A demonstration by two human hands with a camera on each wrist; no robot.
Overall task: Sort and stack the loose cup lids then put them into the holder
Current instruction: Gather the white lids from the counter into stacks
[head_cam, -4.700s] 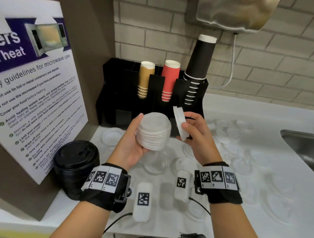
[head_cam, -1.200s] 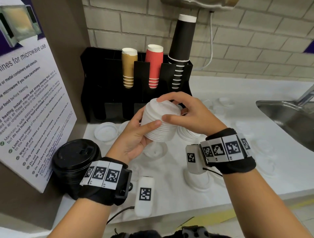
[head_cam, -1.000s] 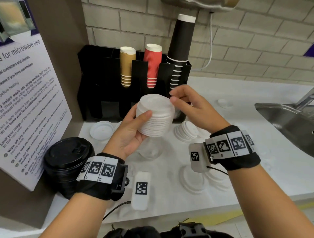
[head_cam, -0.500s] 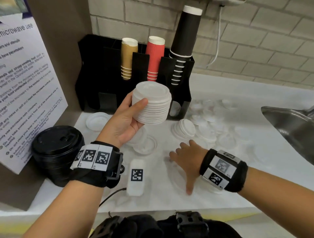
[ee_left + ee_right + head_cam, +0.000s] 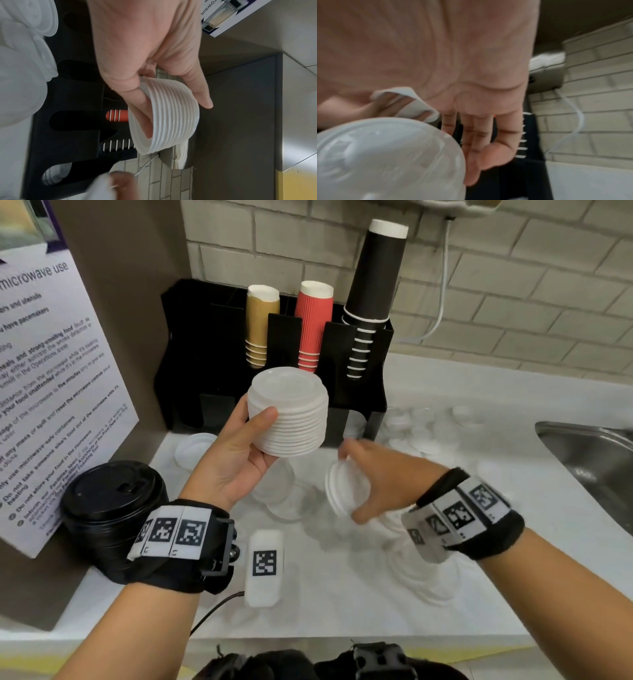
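Black lids [image 5: 113, 501]: a dark stack stands at your far left on the worktop [image 5: 342, 583], where it stood half a second ago.
Left hand [image 5: 236, 463]: your grip is curled round the white lid stack [image 5: 287, 414], thumb on its near side, fingers under its rim; it is held above the worktop in front of the holder [image 5: 274, 364], much as before.
Holder: black, against the brick wall, with gold, red and black cups upright in its slots.
Right hand [image 5: 380, 481]: half a second ago it lay flat on the worktop; now it is raised, your grip closed on a thin white lid bundle [image 5: 346, 491] tilted on edge, just below and right of the big stack.
Loose lids [image 5: 431, 422]: scattered right of the holder, towards the sink [image 5: 589, 460].
Hard to make out: your right hand is motion-blurred; you cannot count the lids in its bundle. White lids blend into the pale worktop.
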